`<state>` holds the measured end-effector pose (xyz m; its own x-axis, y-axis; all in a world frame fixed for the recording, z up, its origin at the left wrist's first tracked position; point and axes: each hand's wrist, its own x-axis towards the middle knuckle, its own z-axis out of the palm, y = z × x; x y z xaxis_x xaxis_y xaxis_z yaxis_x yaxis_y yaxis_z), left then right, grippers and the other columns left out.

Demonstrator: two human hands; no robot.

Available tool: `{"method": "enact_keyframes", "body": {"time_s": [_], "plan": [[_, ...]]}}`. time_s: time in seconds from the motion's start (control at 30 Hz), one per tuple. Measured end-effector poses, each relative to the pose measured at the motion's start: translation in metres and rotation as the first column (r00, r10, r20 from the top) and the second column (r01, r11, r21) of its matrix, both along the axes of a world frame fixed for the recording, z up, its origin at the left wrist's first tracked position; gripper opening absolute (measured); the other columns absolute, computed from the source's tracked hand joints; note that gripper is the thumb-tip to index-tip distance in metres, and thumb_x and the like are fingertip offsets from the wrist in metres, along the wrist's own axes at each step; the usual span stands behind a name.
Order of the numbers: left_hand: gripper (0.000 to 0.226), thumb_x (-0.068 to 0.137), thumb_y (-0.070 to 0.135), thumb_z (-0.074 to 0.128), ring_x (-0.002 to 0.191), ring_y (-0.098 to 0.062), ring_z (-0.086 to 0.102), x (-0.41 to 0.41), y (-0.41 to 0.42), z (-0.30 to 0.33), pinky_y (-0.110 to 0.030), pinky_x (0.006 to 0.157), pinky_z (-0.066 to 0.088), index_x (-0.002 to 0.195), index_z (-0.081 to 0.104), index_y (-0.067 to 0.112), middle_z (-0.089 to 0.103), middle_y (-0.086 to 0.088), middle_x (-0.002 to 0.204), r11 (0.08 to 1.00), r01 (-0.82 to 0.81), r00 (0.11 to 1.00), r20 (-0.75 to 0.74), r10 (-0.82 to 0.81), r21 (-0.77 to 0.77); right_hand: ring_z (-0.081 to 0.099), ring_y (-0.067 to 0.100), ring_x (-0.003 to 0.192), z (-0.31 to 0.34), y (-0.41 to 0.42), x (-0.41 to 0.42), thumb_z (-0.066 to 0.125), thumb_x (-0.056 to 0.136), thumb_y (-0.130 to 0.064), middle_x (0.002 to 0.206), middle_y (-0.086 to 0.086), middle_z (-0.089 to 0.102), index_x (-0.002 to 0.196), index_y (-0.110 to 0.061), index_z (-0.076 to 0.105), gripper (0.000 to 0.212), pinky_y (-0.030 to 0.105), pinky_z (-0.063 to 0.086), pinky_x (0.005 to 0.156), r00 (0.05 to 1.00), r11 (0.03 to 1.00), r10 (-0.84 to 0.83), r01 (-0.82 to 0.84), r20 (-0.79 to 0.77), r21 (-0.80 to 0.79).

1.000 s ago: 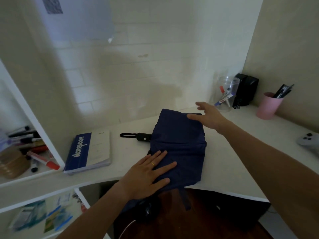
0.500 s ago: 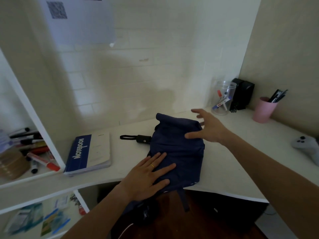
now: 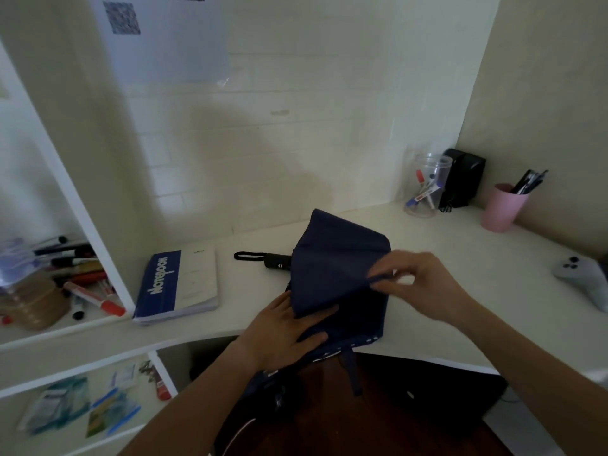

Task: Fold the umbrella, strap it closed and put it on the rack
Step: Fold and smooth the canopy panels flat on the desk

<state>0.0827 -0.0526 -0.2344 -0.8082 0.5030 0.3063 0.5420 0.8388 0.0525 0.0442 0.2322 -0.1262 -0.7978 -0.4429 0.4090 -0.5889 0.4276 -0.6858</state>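
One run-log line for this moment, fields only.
phase: folding | left hand: flat on umbrella canopy, pinning it to desk | right hand: pinching canopy edge, lifting flap | strap: unfastened | rack: not reached

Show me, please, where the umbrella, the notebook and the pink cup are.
umbrella [image 3: 332,268]: head view, on the lifted navy canopy fabric.
notebook [image 3: 194,284]: head view, on the pale part of its cover.
pink cup [image 3: 501,209]: head view, on its outer wall.
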Motion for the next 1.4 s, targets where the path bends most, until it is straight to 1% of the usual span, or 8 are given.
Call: {"method": "enact_keyframes", "body": {"time_s": [0.3,0.5,0.73,0.9,1.13,1.23,1.33,1.4], "plan": [[0.055,0.097,0.059,0.052,0.139,-0.016,0.044,0.007,0.000,0.009,-0.038,0.120,0.031,0.142,0.057,0.028,0.052,0.004,0.150,0.971,-0.007,0.988,0.153,-0.030,0.238,0.056,-0.002,0.110,-0.074,0.021,0.028,0.078,0.081,-0.038,0.117,-0.023,0.066,0.082,-0.037,0.068,0.010,0.026,0.050,0.094,0.992,0.944,-0.008,0.049,-0.125,0.327],[0.047,0.082,0.079,0.049,0.118,-0.006,0.056,0.025,0.022,0.029,-0.036,0.106,0.044,0.069,0.076,0.042,0.062,0.008,0.127,0.438,-0.401,0.916,0.352,0.192,0.805,0.058,0.001,0.105,-0.080,0.018,0.031,0.074,0.083,-0.039,0.113,-0.021,0.065,0.097,-0.035,0.061,0.019,0.027,0.053,0.088,0.974,0.918,0.019,0.072,-0.225,0.389],[0.025,0.076,0.026,0.083,0.104,-0.015,0.049,0.026,0.022,0.022,-0.022,0.084,0.036,0.065,0.061,0.020,0.047,0.011,0.091,0.679,-0.490,0.853,0.143,0.502,0.546,0.062,0.006,0.103,-0.082,0.016,0.030,0.071,0.087,-0.041,0.114,-0.015,0.068,0.115,-0.032,0.073,0.030,0.028,0.057,0.082,0.952,0.900,0.067,0.071,-0.298,0.429],[0.026,0.084,0.011,0.071,0.119,-0.010,0.045,0.012,0.021,0.040,-0.020,0.099,0.041,0.107,0.064,0.022,0.050,0.005,0.125,0.798,-0.164,0.976,-0.023,0.216,0.580,0.064,0.008,0.100,-0.082,0.017,0.027,0.076,0.083,-0.039,0.111,-0.013,0.069,0.109,-0.031,0.077,0.026,0.030,0.058,0.078,0.950,0.904,0.060,0.079,-0.307,0.421],[0.058,0.106,0.057,0.023,0.156,-0.013,-0.009,-0.015,0.013,0.032,-0.037,0.128,0.009,0.160,0.011,0.041,-0.006,0.007,0.170,0.984,0.020,0.987,0.162,0.010,-0.177,0.062,0.010,0.097,-0.067,0.016,0.025,0.068,0.084,-0.049,0.106,-0.013,0.068,0.096,-0.034,0.079,0.022,0.034,0.057,0.078,0.946,0.853,0.109,0.069,-0.306,0.517],[0.058,0.103,0.063,0.013,0.154,-0.009,-0.018,-0.013,0.011,0.021,-0.038,0.128,0.006,0.158,-0.001,0.048,-0.016,0.012,0.168,0.976,0.013,0.981,0.193,0.030,-0.217,0.058,0.013,0.111,-0.055,-0.003,0.020,0.055,0.090,-0.054,0.120,-0.010,0.065,0.092,-0.031,0.079,0.034,0.036,0.052,0.091,0.914,0.874,0.043,0.162,-0.404,0.459],[0.057,0.104,0.063,0.012,0.154,-0.008,-0.019,-0.011,0.012,0.020,-0.038,0.128,0.006,0.158,-0.001,0.048,-0.016,0.013,0.168,0.977,0.006,0.990,0.142,0.025,-0.213,0.020,0.014,0.151,-0.060,-0.025,0.007,0.035,0.100,-0.054,0.163,-0.006,0.027,0.151,-0.026,0.040,0.059,0.035,0.023,0.122,0.939,0.800,0.013,0.197,-0.344,0.568],[0.057,0.104,0.064,0.013,0.154,-0.008,-0.019,-0.009,0.008,0.019,-0.037,0.128,0.004,0.157,-0.004,0.050,-0.016,0.013,0.168,0.980,0.016,0.988,0.152,0.014,-0.197,-0.009,0.010,0.153,-0.074,-0.024,0.003,0.021,0.102,-0.059,0.166,-0.007,-0.005,0.159,-0.024,0.006,0.068,0.035,0.005,0.126,0.973,0.683,0.036,0.143,-0.228,0.716]]}}
